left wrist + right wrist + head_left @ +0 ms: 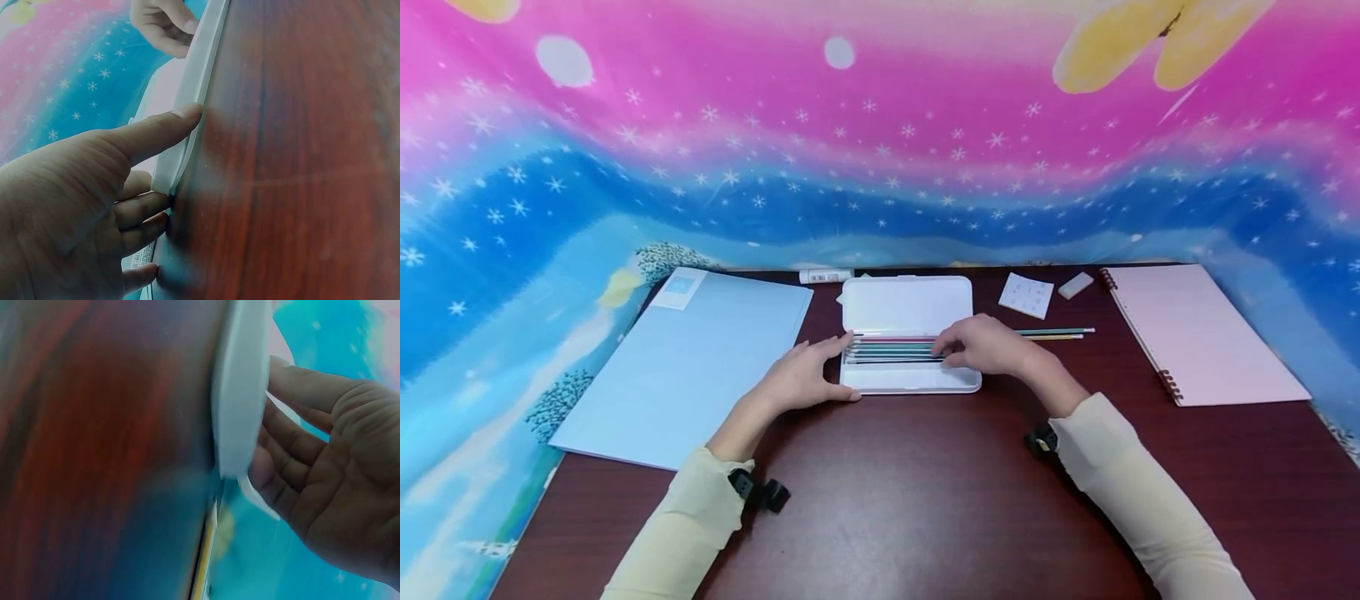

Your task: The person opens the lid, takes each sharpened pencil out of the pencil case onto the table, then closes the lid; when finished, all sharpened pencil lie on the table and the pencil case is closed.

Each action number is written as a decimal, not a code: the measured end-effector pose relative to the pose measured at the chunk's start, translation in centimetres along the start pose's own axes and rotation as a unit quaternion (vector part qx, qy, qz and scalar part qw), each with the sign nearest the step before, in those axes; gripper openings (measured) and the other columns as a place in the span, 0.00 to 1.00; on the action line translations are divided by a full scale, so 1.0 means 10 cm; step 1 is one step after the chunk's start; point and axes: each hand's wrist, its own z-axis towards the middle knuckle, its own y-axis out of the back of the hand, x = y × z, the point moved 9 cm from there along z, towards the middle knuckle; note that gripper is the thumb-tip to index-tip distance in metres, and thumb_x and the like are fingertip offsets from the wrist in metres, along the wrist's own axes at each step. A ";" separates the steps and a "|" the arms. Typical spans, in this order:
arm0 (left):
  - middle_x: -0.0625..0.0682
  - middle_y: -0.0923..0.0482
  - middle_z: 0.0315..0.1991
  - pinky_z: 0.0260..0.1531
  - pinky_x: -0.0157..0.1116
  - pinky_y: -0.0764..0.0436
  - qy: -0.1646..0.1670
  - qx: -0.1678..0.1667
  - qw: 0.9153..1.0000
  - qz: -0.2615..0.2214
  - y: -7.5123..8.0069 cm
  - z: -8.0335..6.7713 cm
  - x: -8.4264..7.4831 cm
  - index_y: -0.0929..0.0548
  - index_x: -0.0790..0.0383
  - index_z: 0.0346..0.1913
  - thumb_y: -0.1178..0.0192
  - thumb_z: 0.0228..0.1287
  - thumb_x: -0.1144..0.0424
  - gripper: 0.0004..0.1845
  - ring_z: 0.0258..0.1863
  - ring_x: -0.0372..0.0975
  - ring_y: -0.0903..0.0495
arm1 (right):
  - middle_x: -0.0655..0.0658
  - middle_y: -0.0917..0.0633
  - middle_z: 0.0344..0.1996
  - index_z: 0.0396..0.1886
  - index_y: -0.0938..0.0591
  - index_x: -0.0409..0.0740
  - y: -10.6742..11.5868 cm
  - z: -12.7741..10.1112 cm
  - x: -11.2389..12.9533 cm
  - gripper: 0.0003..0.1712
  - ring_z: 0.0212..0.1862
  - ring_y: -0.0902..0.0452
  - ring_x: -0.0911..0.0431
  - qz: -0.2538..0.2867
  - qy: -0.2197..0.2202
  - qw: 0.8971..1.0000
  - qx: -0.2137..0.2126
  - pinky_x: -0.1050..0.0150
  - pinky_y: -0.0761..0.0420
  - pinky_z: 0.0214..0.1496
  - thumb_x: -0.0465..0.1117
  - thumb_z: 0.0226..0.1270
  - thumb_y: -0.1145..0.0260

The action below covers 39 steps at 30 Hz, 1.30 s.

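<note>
An open white pencil case [910, 382] lies on the table, its lid [906, 304] tipped back. Several pencils [887, 350] lie side by side in its tray. My left hand [797, 375] holds the case's left end; in the left wrist view its thumb [169, 128] presses the front wall while the other fingers bend round the end. Over the tray's right part, my right hand [988, 346] has curled fingers and pinches a pencil among the row. The case wall hides those fingertips in the right wrist view.
Two pencils [1060, 336] lie right of the case. Behind are a white tube [826, 276], a patterned paper square [1026, 296] and an eraser [1077, 286]. A light blue folder [700, 367] lies left, a pink spiral notebook [1210, 333] right. A printed cloth [880, 167] hangs behind.
</note>
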 end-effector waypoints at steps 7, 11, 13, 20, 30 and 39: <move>0.58 0.36 0.77 0.80 0.54 0.46 -0.001 -0.001 1.000 0.001 0.01 0.00 0.00 0.43 0.52 0.81 0.28 0.56 0.39 0.54 0.77 0.50 0.37 | 0.52 0.16 0.30 0.44 0.10 0.51 -0.08 0.09 0.10 0.09 0.34 0.27 0.57 -0.014 -0.019 0.999 0.022 0.62 0.26 0.41 0.37 0.67 0.30; 0.58 0.36 0.77 0.80 0.54 0.46 0.001 -0.002 1.000 0.001 0.01 -0.01 0.02 0.43 0.52 0.81 0.28 0.56 0.40 0.54 0.77 0.50 0.37 | 0.51 0.17 0.31 0.45 0.10 0.51 -0.09 0.09 0.15 0.09 0.36 0.27 0.56 -0.036 -0.016 0.999 0.026 0.61 0.26 0.41 0.36 0.68 0.31; 0.58 0.37 0.77 0.80 0.54 0.46 0.002 -0.001 1.000 0.002 0.01 -0.02 0.02 0.44 0.52 0.81 0.28 0.56 0.40 0.54 0.77 0.50 0.37 | 0.50 0.16 0.33 0.46 0.10 0.50 -0.09 0.09 0.18 0.10 0.38 0.26 0.55 -0.045 -0.016 0.999 0.027 0.60 0.26 0.42 0.36 0.68 0.31; 0.58 0.36 0.77 0.80 0.54 0.46 -0.002 -0.007 1.000 0.001 0.02 -0.02 0.00 0.43 0.53 0.81 0.27 0.56 0.40 0.54 0.77 0.50 0.36 | 0.46 0.12 0.50 0.52 0.10 0.51 -0.13 0.09 0.24 0.15 0.46 0.21 0.54 -0.069 -0.006 0.997 0.021 0.54 0.19 0.57 0.35 0.69 0.34; 0.59 0.35 0.77 0.80 0.54 0.46 -0.002 -0.004 1.000 -0.001 -0.01 -0.02 -0.01 0.43 0.53 0.81 0.27 0.56 0.40 0.54 0.77 0.50 0.36 | 0.49 0.10 0.45 0.48 0.09 0.52 -0.07 0.02 0.12 0.12 0.42 0.22 0.54 -0.013 -0.011 1.000 -0.008 0.58 0.20 0.50 0.37 0.68 0.30; 0.59 0.36 0.77 0.80 0.54 0.46 -0.001 -0.004 1.000 -0.001 -0.01 -0.01 0.00 0.43 0.53 0.81 0.27 0.55 0.40 0.54 0.77 0.50 0.36 | 0.48 0.10 0.46 0.44 0.08 0.52 0.25 -0.15 -0.13 0.09 0.47 0.17 0.53 0.019 -0.026 0.997 -0.075 0.51 0.17 0.54 0.38 0.67 0.29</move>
